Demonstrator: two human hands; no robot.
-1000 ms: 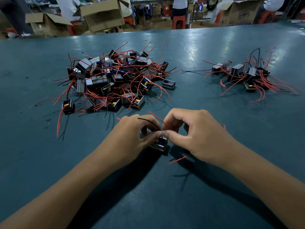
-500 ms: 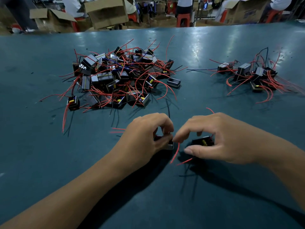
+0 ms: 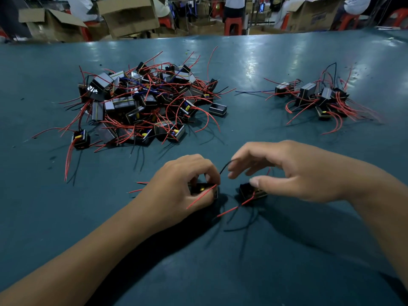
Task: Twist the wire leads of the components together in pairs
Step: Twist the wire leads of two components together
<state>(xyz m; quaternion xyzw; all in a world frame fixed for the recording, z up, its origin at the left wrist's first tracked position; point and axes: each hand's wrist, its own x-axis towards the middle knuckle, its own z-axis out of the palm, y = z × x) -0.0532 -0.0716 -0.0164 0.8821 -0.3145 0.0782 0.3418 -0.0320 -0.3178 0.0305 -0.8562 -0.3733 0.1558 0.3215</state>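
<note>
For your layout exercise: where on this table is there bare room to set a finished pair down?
Bare table lies between the big pile and the small pile, and along the near edge below both forearms. It is crowded around the left hand and right hand, where loose leads trail.

Both forearms are bare all the way to the picture's lower edge, with no sleeve showing. The left hand (image 3: 176,184) and right hand (image 3: 293,171) are bare too. Short, plain fingernails show on the right hand's fingers (image 3: 254,181).

The table (image 3: 287,261) was teal. The components (image 3: 132,102) were black and grey with yellow tabs; their leads (image 3: 205,120) were mostly red, a few black or blue.
</note>
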